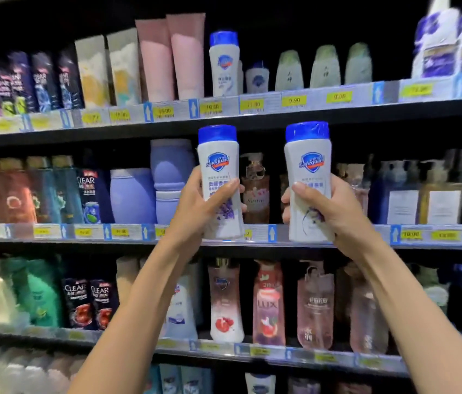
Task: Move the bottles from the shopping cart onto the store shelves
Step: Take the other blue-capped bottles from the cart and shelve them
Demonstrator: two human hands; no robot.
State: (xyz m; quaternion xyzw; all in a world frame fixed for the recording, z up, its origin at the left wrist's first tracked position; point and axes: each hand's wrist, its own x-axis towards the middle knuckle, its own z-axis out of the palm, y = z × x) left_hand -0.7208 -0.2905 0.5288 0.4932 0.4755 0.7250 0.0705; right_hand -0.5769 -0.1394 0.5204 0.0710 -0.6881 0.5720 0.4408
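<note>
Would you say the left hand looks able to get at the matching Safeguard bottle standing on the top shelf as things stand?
Probably not yet: the left hand already grips a white bottle. The way up to the shelved bottle looks open, though, with a gap beside it.

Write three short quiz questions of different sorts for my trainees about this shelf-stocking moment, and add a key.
1. True or false: the left hand holds nothing.
2. What colour are the caps of the two held white plastic bottles, left-hand bottle and right-hand bottle?
3. Where does a matching blue-capped white bottle already stand? A top shelf, B bottom shelf.

Key: 1 false; 2 blue; 3 A. The right hand grips a bottle too.
</note>
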